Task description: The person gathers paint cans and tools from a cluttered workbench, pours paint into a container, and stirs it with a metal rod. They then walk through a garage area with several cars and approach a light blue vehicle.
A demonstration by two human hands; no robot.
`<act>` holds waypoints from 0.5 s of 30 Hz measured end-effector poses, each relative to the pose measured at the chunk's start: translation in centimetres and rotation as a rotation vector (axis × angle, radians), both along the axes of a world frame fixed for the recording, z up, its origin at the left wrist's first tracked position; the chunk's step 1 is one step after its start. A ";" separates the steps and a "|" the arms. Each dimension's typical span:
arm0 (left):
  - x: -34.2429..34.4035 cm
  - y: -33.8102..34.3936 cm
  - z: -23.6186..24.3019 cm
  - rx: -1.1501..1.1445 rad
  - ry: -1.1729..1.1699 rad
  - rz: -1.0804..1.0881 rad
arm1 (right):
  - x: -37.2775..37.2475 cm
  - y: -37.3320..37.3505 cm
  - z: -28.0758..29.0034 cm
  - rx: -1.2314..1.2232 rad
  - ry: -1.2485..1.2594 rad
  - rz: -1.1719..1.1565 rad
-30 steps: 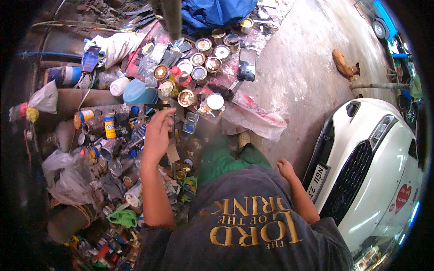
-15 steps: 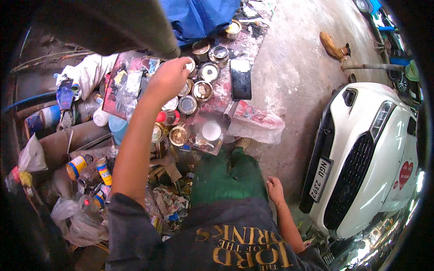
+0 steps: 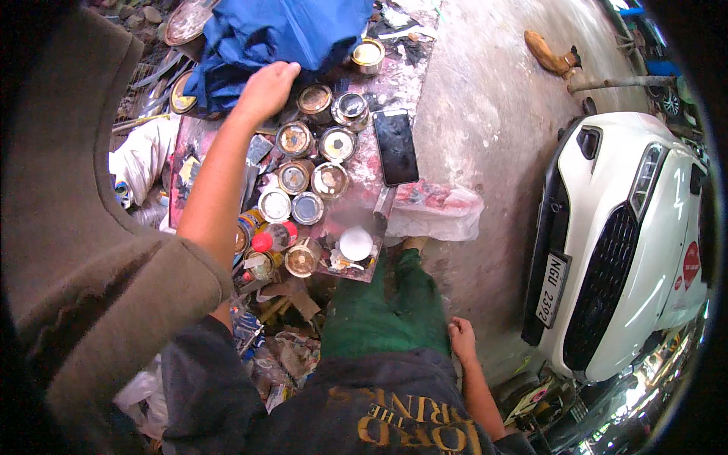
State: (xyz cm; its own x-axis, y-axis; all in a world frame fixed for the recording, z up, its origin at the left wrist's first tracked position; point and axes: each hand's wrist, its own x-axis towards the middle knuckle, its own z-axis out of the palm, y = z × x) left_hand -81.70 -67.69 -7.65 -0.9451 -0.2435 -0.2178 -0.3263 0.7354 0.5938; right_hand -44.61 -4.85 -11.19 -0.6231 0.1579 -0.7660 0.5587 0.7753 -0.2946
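Note:
My left hand is on the blue tarp at the top of the paint-stained board, fingers curled on its cloth. Below and beside it stand several paint cans with metal lids, some stained rust or white. A red-capped bottle lies among them. A black phone rests at the board's right side, and a round white container stands near its lower edge. My right hand hangs low beside my green trousers with loosely curled fingers and nothing visible in it.
A large brown fabric-like sheet fills the left, crossing my left arm. Clutter lies below the board, with a white sack behind. A white car stands close on the right; a tan dog lies farther back beside a pole.
My left hand has moved up and forward from among the cans onto the blue tarp, its fingers now curled there. The brown sheet fills more of the left side as my view has shifted.

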 end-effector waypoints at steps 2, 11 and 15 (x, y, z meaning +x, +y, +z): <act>-0.9 -1.1 0.5 0.017 0.068 0.045 | 0.2 0.3 -0.3 -0.020 0.028 -0.003; -1.5 -3.2 1.2 0.265 -0.020 0.121 | -0.2 0.0 0.4 -0.008 0.040 -0.017; -0.2 -4.6 0.8 0.243 -0.087 0.014 | 0.0 0.7 -0.1 -0.024 0.027 -0.020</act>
State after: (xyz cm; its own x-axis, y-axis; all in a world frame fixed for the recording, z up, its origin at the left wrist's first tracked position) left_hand -81.92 -72.24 -6.80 -0.9173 -0.1866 -0.3519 -0.3929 0.5694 0.7221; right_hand -44.60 -4.18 -11.29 -0.6401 0.1524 -0.7530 0.5660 0.7563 -0.3280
